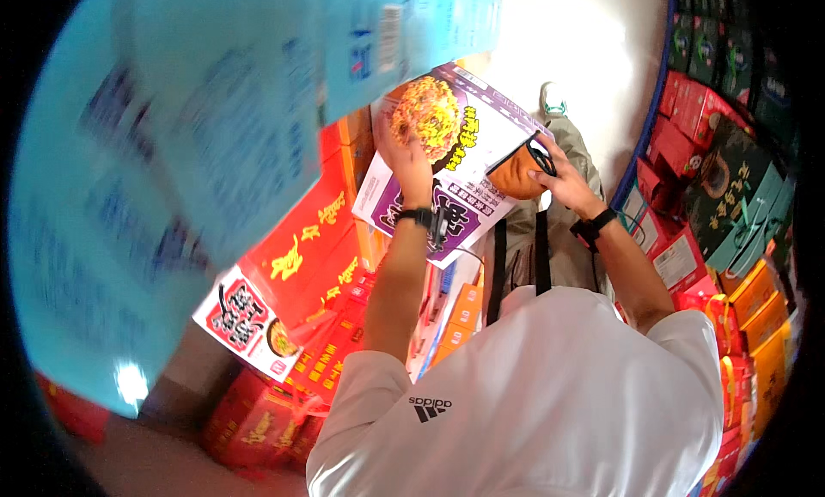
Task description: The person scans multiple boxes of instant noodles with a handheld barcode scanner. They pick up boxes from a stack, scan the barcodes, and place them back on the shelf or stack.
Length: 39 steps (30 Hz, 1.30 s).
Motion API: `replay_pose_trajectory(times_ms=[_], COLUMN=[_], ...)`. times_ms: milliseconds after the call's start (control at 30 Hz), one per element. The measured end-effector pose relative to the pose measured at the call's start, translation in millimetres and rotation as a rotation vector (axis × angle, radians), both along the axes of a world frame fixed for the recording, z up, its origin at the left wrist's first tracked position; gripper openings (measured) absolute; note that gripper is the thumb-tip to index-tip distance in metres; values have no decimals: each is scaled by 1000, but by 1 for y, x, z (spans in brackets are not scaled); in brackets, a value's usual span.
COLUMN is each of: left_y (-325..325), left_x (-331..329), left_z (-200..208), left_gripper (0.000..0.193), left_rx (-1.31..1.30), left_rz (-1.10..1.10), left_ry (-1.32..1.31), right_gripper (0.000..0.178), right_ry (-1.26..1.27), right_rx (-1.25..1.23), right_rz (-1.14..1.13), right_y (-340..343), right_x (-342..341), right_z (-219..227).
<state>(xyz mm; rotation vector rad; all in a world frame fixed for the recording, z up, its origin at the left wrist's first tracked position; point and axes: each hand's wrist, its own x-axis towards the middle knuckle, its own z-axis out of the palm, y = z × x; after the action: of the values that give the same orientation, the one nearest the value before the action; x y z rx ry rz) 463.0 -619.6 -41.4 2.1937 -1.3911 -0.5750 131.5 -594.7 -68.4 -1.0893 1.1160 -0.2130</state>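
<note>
A white and purple box (pixel 494 106) with a picture of noodles on its face lies in front of me. My left hand (pixel 406 158) is against its left side, over the noodle picture, fingers stretched along the surface; the fingertips are hard to make out. In my right hand (pixel 563 183) is an orange-brown pouch-like item (pixel 514 175) with a black edge and a black loop. The fingers wrap round its right end, and it is over the box's lower right part. Each wrist carries a black band.
Large light-blue panels (pixel 215 128) fill the upper left, close by. Red gift boxes (pixel 314 231) and a white noodle box (pixel 249 321) are to the left, with orange boxes (pixel 464 312) near my body. Stacked boxes (pixel 730 196) line the right. A shoe (pixel 553 97) stands on the pale floor (pixel 593 33).
</note>
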Motion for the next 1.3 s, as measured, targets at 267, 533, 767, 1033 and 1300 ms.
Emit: replay_pose_trajectory(times_ms=[267,533,767,1033,1300], left_y=[369,416,407,400,393], left_x=[68,-11,-25,-42,-117], left_z=[-46,-87,-88,7,31], left_gripper=[45,65,56,63,60], left_rx=[368,362,13,36,-369], left_rz=[625,1089,1586,1160,1404], left_ry=[-386,817,1062,704,630], right_gripper=[72,35,39,40,47], right_ry=[47,40,-3,156,-1], right_rx=[97,421,548,385,390], right_rz=[-140,-186,-326,-157,104], right_y=[10,-8,-9,-40,-88], right_x=[3,5,-1,-6,0], right_z=[-13,-11,-70,-54,77])
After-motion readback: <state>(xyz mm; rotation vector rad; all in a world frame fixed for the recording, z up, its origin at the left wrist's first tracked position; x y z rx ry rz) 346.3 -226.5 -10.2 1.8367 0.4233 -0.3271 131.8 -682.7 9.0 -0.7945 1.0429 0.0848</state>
